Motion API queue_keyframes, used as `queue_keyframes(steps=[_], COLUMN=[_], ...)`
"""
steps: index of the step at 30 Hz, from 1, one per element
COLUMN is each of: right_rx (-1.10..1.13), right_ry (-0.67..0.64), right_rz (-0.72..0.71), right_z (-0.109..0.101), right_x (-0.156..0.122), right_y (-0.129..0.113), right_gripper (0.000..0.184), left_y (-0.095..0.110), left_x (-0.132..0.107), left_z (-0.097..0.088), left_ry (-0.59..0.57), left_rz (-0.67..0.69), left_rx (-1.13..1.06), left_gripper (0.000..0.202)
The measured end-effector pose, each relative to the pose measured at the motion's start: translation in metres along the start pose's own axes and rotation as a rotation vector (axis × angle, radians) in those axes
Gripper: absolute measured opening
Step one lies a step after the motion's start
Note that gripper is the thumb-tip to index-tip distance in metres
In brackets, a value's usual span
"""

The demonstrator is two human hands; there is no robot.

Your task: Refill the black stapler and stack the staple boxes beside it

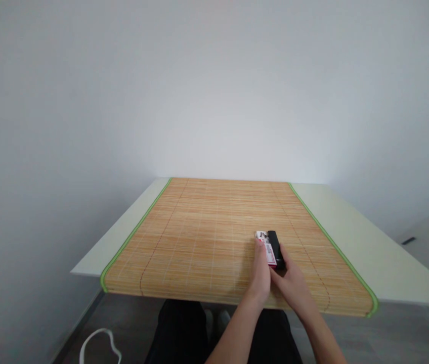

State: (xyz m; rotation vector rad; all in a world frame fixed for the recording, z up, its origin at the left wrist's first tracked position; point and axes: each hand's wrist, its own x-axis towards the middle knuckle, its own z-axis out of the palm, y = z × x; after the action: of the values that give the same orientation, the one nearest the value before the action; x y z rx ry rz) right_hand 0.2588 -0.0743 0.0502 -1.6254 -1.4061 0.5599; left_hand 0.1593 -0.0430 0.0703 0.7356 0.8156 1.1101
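A small white box (270,254) with pink edging and dark print lies side by side with a slim black case-like object (276,249), whose exact kind I cannot make out. My left hand (261,273) presses along the left side of the white box, its fingers together and thumb on top. On the other side, my right hand (293,284) grips the black object, with the fingers at its right edge and the thumb near its close end. Both things are low over the mat, right of its middle. Whether they rest on it is hidden.
A bamboo mat (199,227) with green edging covers the middle of a white table (336,227) and hangs over its front edge. A pale wall (214,91) stands behind. Below, a white cord-like loop (100,333) shows at left, beside my legs (180,328).
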Motion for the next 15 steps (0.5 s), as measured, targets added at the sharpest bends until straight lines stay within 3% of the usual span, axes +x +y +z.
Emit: queue_keyframes(steps=[4,7,10,15], right_rx=[-0.013,-0.043,-0.088,-0.150], right_ry=[-0.044,-0.055,-0.059,-0.098], right_rz=[-0.052,-0.053,-0.057,-0.113], right_z=[-0.054,-0.079,-0.089,-0.091], right_x=[0.019,0.028,0.032,0.033], right_y=[0.024,0.031,0.036,0.046], right_gripper=[0.078,0.074,0.073,0.077], left_y=[-0.010,-0.017,-0.023,-0.033], left_x=[0.017,0.025,0.029,0.032], left_z=[0.044,0.064,0.072,0.069], left_ry=[-0.098,-0.161,-0.191,-0.231], left_rz=[-0.027,-0.041,-0.052,-0.033], left_rx=[0.003,0.006,-0.016,-0.075], left_gripper=[0.074,0.073,0.071,0.069])
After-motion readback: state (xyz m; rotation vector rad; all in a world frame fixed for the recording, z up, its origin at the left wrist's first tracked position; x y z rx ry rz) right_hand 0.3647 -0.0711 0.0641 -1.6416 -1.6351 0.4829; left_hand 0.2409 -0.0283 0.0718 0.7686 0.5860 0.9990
